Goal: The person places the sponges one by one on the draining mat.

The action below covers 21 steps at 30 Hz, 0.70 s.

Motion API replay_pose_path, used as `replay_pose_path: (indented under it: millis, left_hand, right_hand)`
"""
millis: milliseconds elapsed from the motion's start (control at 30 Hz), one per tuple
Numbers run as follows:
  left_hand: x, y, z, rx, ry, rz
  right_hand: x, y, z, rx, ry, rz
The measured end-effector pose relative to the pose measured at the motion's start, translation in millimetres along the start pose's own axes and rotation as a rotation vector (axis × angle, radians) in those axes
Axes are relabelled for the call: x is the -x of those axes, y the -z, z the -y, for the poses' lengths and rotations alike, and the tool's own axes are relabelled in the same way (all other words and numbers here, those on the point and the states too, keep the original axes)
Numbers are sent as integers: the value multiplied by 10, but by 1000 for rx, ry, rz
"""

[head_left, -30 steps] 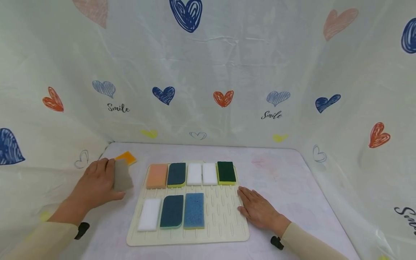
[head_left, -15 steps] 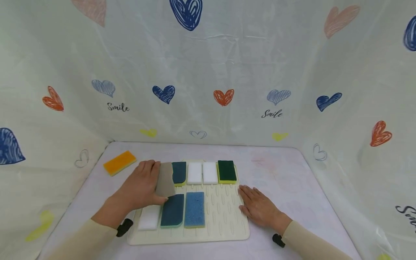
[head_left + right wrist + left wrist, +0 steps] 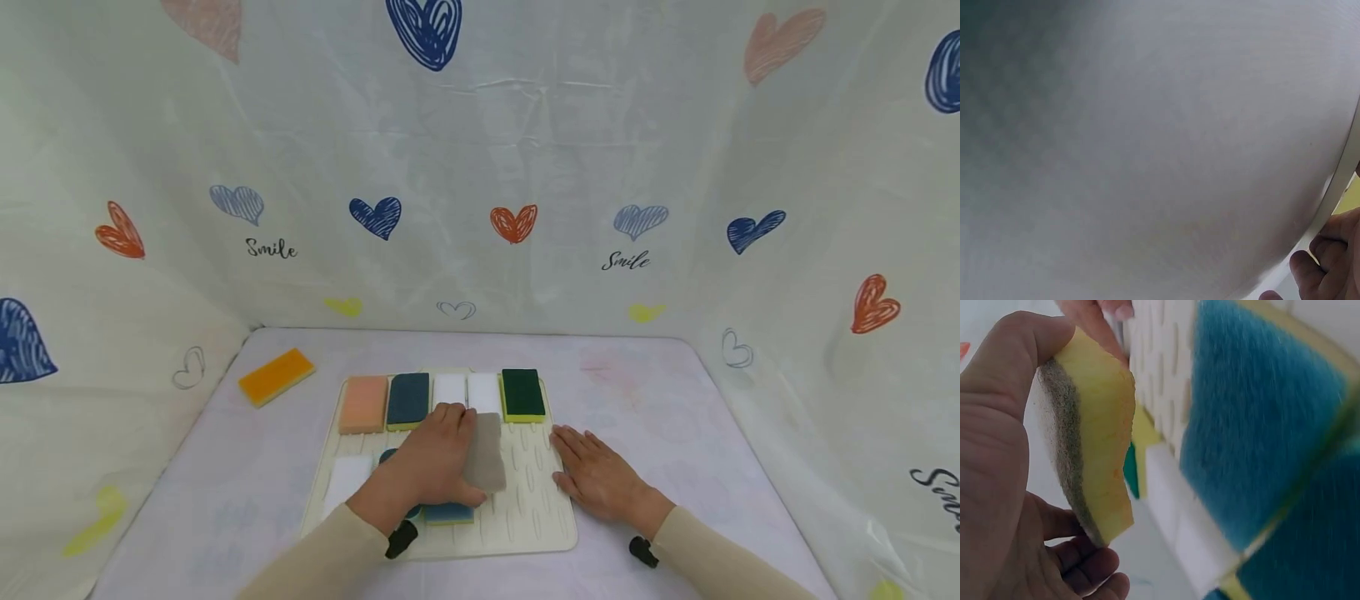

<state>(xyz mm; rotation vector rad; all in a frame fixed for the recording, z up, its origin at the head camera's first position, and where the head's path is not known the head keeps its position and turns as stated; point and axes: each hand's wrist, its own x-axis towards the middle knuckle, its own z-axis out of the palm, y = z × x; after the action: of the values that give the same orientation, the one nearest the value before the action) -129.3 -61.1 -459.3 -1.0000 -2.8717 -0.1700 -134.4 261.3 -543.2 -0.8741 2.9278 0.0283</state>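
My left hand pinches a grey-and-yellow sponge between thumb and fingers, over the middle of the cream ribbed mat. In the left wrist view the sponge shows its yellow foam edge, tilted above the mat. A blue sponge lies just below that hand, partly hidden by it. My right hand rests at the mat's right edge with fingers extended. Only its fingers show in the right wrist view, at the mat's rim.
Along the mat's back lie a peach sponge, a dark teal one, two white pads and a dark green sponge. Another white pad sits front left. Off the mat, an orange sponge lies at the back left.
My left hand has carried the grey-and-yellow sponge rightward from beside the orange sponge, across the peach one, to the middle of the mat. The right hand has stayed at the mat's edge.
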Motion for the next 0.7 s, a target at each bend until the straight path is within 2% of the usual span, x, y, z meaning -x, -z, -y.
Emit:
replay_pose_path:
  millis: [167,333,467,700]
  left_hand:
    - [-105,-197,-158,-7,8,45]
    - [-157,-322,-256,-13,24,103]
    - [-160,-390,-274,-9,42,153]
    - [-126,-439,-252,-22,35,163]
  right_hand:
    - [-6,5,-1,-8,-5,-1]
    - [-11,13,4,-26,-11,6]
    - [-8,20,8,-23,-12,5]
    - [-13,20,12,-28,-14,0]
